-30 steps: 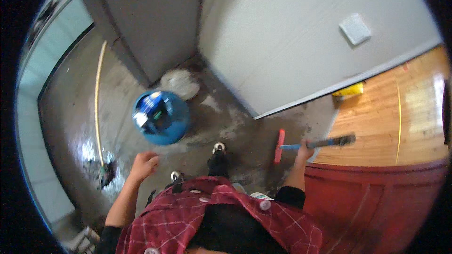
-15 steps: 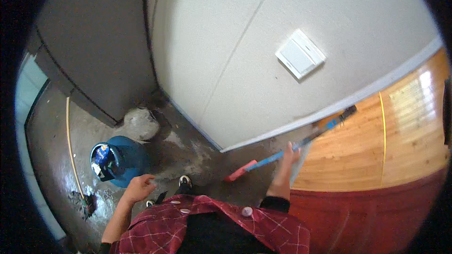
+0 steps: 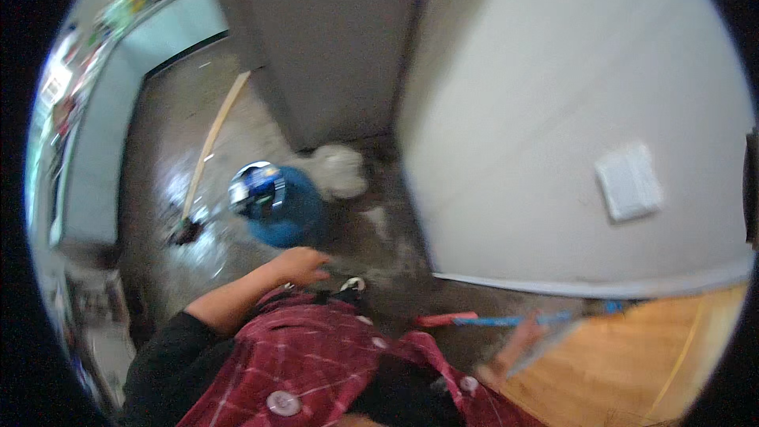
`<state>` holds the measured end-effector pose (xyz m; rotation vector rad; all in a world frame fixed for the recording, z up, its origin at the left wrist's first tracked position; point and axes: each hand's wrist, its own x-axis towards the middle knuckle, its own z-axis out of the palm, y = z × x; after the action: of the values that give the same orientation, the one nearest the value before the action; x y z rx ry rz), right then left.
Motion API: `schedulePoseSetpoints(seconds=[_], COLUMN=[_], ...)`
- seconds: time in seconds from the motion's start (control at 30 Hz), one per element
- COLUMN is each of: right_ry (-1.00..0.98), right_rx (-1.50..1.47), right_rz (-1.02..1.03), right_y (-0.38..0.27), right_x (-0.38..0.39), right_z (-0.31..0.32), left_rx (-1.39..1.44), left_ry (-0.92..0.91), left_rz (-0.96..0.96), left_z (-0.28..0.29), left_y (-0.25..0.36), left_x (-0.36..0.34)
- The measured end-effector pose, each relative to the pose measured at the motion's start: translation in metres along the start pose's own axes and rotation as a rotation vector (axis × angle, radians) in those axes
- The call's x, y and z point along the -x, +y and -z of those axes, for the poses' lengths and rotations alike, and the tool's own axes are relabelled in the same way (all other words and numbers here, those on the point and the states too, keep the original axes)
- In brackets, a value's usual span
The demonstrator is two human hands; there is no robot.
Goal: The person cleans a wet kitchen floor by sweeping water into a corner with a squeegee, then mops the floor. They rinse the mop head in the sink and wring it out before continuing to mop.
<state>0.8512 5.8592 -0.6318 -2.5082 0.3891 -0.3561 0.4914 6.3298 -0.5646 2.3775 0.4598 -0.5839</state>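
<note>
Wet grey floor meets wooden flooring at near right, below a pale wall; there the right hand grips a red-headed tool. The left hand, fingers loosely bent, empty, is near a blue cylinder.

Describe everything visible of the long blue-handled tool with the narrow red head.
The long blue-handled tool looks blurred and extends nearly sideways. Its red head, to the left, shows against the dark grey floor; whether they touch is unclear. The bare right hand holds the blue handle; farther right, another blue patch shows. Material cannot be told.
</note>
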Motion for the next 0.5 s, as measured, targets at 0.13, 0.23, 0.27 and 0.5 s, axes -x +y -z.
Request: schedulePoseSetpoints(seconds=[0.13,0.23,0.27,0.5], right_ry=[-0.078,-0.031,-0.115,-0.897], right_rx=[0.161,0.05,0.005,0.096], right_rz=[-0.045,0.27,0.297,0.063], right_y=[-0.01,0.054,0.069,0.077], right_x=[0.031,0.042,0.048,0.186], right_z=[-0.005,-0.045,-0.05,-0.153], left_rx=[0.015,0.003,0.017,0.163], left_ry=[0.012,0.028,0.025,0.071], left_rz=[0.098,0.156,0.193,0.375], left_z=[-0.003,-0.018,-0.021,-0.051], left_y=[-0.007,-0.027,-0.031,-0.069], left_x=[0.035,0.049,0.053,0.11])
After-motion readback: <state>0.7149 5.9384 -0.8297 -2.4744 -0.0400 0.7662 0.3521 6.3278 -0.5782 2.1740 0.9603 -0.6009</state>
